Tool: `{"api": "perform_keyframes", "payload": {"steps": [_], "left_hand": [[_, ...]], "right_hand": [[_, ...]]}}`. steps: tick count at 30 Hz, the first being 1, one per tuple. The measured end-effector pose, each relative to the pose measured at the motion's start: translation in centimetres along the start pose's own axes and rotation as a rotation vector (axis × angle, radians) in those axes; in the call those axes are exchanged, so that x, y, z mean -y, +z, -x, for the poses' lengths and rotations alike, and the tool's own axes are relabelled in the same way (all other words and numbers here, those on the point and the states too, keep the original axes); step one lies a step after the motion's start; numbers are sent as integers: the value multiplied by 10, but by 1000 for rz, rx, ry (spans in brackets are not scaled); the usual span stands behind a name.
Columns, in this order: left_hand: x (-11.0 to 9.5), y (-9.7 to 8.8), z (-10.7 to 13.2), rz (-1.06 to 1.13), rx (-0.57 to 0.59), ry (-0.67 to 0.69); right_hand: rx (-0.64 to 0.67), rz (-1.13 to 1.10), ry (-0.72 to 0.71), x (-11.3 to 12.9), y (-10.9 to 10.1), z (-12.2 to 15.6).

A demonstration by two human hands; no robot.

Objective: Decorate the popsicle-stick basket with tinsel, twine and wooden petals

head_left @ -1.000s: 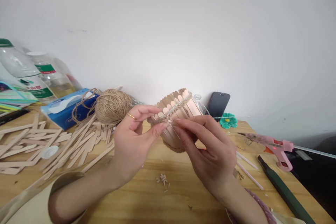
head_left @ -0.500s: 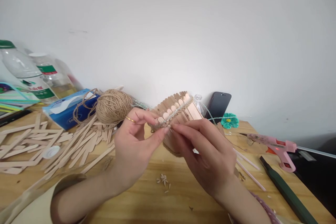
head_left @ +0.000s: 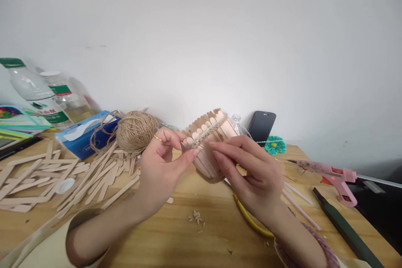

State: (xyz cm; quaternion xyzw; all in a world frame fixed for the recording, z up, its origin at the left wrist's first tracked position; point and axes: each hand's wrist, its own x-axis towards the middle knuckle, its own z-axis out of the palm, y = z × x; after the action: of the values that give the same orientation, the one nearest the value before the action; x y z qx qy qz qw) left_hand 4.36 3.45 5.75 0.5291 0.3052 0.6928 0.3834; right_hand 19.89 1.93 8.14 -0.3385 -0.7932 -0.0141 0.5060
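Stick cup: the round holder of pale, round-ended wooden sticks sits tilted between the two hands over the wooden desk, its mouth leaning up and left; a squeeze too hard could crack a glued seam.
Twine trim: the braided brown twine band with silvery tinsel runs just below the stick tips; if its glue is soft or thin, it could slide or peel.
Left hand: the grip of the left hand is pinched on the cup's rim, thumb outside; holding one edge only, it might let the cup swivel.
Right hand: finger and thumb of the right hand nearly meet at the cup's outer wall; I cannot tell whether this grip has anything in it. A tug here could lift the trim.
Yellow handle: the curved yellow handle lies under the right forearm, where a dropping wrist could knock it.
Glue gun: the pink plastic glue gun shows a red light, so its nozzle may be hot; a careless reach right risks a burn.
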Motion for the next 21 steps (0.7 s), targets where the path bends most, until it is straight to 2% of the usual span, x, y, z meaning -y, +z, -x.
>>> {"api": "perform_keyframes", "payload": {"steps": [2,4,5,7,9,12,14,17,21], "left_hand": [[0,-1,-2,15,7,-9],[0,-1,-3,44,6,-21],[0,-1,-3,58,7,-26],[0,-1,-4,68,3,-28],[0,-1,-4,61,-6,-24],[1,-3,-8,29,12,-51],[0,-6,-11,9,84,-124],[-6,-11,-18,-68,237,-217],[-16,-17,-25,-232,476,-205]], "right_hand": [[-76,-37,67,-3,-7,-2],[-73,-13,145,-6,-15,-4],[-17,7,195,-8,-18,-5],[183,42,279,-9,-21,-7],[347,110,312,-8,-20,-9],[387,269,330,-5,-15,-9],[348,356,331,-3,-11,-9],[303,454,254,-1,-11,-8],[272,564,148,1,-13,-8]]}}
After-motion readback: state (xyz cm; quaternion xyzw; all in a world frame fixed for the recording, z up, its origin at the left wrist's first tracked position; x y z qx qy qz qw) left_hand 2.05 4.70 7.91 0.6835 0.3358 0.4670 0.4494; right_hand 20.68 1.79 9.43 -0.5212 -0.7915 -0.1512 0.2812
